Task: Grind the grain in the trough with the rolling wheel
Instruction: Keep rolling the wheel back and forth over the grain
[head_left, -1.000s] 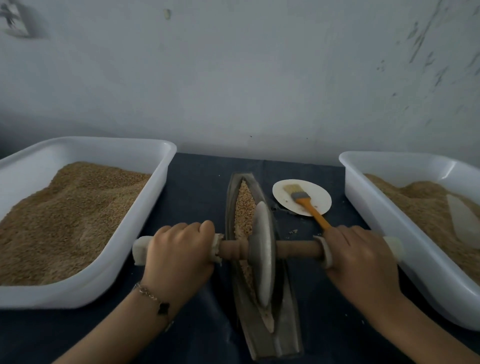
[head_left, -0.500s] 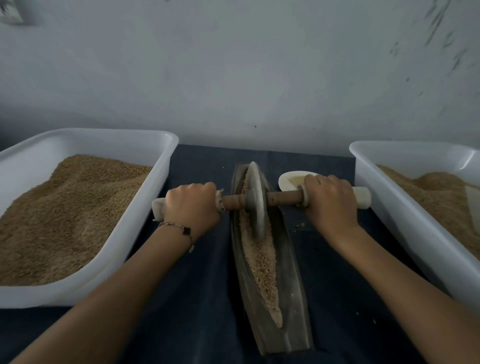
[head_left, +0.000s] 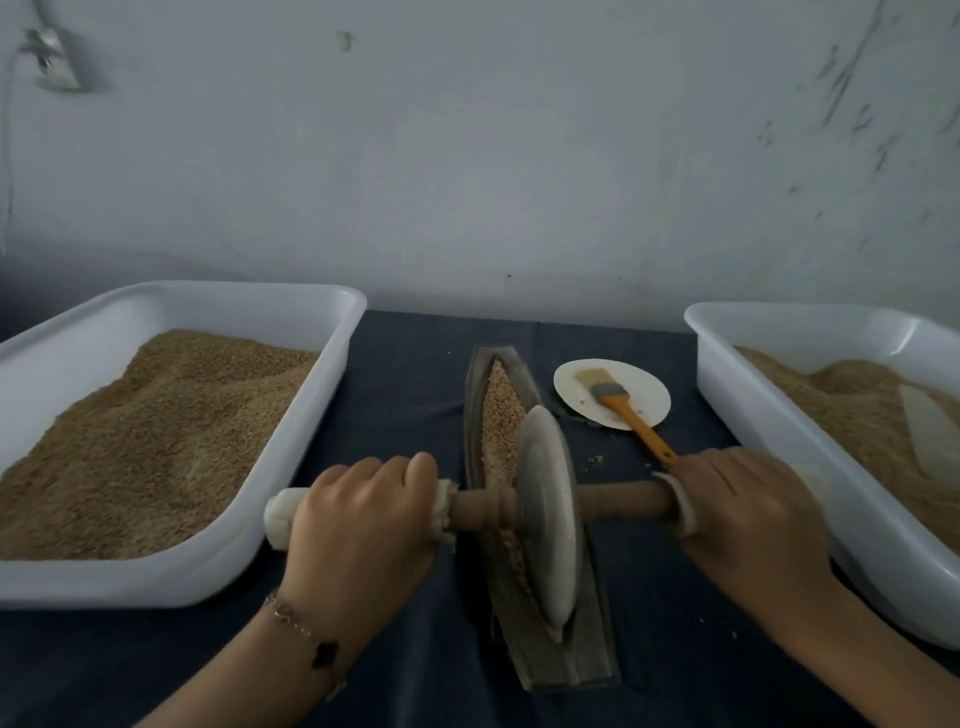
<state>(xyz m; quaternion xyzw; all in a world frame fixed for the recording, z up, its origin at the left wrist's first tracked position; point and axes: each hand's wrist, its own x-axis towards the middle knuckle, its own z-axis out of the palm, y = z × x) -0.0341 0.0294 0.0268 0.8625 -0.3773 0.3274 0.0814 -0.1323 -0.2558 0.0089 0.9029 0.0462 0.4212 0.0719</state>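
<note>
1. No brand, label or writing can be read on anything here.
2. The left hand (head_left: 358, 512) has its fingers curled tight round the left end of the axle handle (head_left: 623, 501), a bracelet (head_left: 306, 631) on its wrist.
3. The right hand (head_left: 748, 514) grips the right end the same way.
4. Between the two sets of fingers stands the rolling wheel (head_left: 548, 512) — upright in the trough (head_left: 582, 649), toward its near half.
5. Beyond the wheel, grain (head_left: 500, 415) fills the trough's far end.
6. Past the right fingers, a brush (head_left: 623, 408) lies on a plate (head_left: 582, 376).
7. Outside each hand on the table (head_left: 410, 374) — a left tray (head_left: 260, 306) and a right tray (head_left: 779, 317), both holding grain.
</note>
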